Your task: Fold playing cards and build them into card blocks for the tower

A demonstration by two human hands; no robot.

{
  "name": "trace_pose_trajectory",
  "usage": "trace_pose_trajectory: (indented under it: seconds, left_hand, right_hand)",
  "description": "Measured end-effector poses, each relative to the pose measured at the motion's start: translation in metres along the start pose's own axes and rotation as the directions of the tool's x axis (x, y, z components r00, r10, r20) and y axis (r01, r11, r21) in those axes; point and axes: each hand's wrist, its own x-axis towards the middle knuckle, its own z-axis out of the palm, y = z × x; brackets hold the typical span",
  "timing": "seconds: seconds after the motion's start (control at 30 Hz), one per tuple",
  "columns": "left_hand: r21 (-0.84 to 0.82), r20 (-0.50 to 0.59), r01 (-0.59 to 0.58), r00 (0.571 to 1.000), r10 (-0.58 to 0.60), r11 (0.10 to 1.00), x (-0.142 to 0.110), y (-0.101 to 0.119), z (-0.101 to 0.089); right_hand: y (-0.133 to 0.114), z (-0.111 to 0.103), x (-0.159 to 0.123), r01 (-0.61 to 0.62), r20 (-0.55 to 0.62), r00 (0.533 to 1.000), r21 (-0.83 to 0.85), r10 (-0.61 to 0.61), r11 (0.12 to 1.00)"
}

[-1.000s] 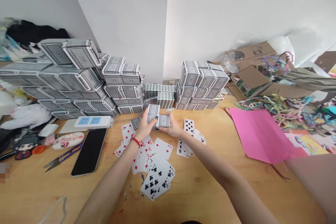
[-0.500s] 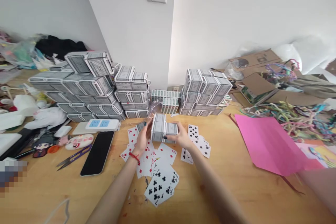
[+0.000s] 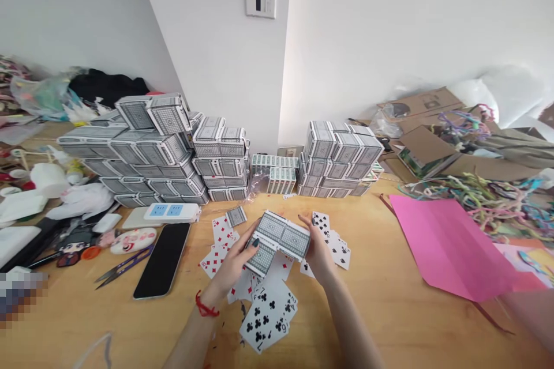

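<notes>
Above the wooden table, a group of grey-patterned playing card decks (image 3: 283, 236) is held between my two hands, tilted with the card backs facing me. My left hand (image 3: 231, 265), with a red string bracelet at the wrist, grips the left deck, thumb on top. My right hand (image 3: 321, 253) holds the right end, its fingers partly hidden behind the decks. Beneath lie face-up red cards (image 3: 221, 230) and black club cards (image 3: 268, 314). Loose spade cards (image 3: 337, 248) lie beside my right hand, and a face-down card (image 3: 236, 217) beyond my left.
Tall deck stacks stand at the left (image 3: 147, 167), centre-left (image 3: 220, 155) and right (image 3: 340, 155). Small green-edged packs (image 3: 281, 176) sit between them. A phone (image 3: 162, 259), scissors (image 3: 123, 265) and power strip (image 3: 173, 212) lie left; pink paper (image 3: 450, 248) and yarn (image 3: 485, 196) lie right.
Both hands have lifted the decks and drawn them nearer, tipping the patterned faces up. The face-down card beyond the left hand now shows fully. The view has shifted slightly.
</notes>
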Motion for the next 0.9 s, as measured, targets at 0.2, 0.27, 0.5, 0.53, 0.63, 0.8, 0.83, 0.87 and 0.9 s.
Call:
trace_pose_trajectory:
  seconds: [0.2,0.27,0.5,0.53,0.63,0.8,0.83,0.87,0.9]
  left_hand:
    - [0.170,-0.140,-0.036,0.988,0.060,0.985,-0.008,-0.006,0.024]
    - [0.214,-0.143,-0.047,0.987,0.079,0.976,-0.009,-0.006,0.027]
    - [0.036,-0.188,-0.031,0.981,0.038,0.999,-0.009,-0.009,0.020]
    - [-0.045,-0.222,-0.020,0.975,0.009,0.999,-0.010,-0.009,0.020]
    - [-0.308,-0.270,0.016,0.957,-0.103,0.951,-0.013,-0.007,0.023]
    - [-0.406,-0.288,-0.018,0.951,-0.109,0.914,-0.021,-0.002,0.034]
    - [-0.363,-0.307,-0.026,0.947,-0.094,0.931,-0.023,0.000,0.034]
    - [-0.311,-0.309,-0.027,0.948,-0.074,0.950,-0.024,0.002,0.034]
    - [-0.258,-0.294,-0.029,0.954,-0.050,0.966,-0.025,0.004,0.034]
  right_hand:
    - [0.009,0.005,-0.012,0.130,-0.052,0.988,-0.255,-0.148,0.958]
    - [0.009,0.006,-0.015,0.148,-0.046,0.985,-0.295,-0.168,0.944]
    - [0.019,0.005,-0.020,0.207,-0.066,0.970,-0.291,-0.236,0.934]
    - [0.021,0.006,-0.021,0.218,-0.077,0.966,-0.271,-0.247,0.938]
    - [0.024,0.010,-0.024,0.231,-0.106,0.963,-0.162,-0.250,0.959]
    - [0.016,0.006,-0.028,0.084,0.082,0.994,-0.085,-0.077,0.993]
    - [0.013,0.003,-0.028,0.062,0.129,0.991,-0.144,-0.043,0.988]
    - [0.010,0.001,-0.027,0.057,0.161,0.987,-0.203,-0.024,0.977]
    - [0.008,0.001,-0.026,0.067,0.179,0.984,-0.256,-0.021,0.964]
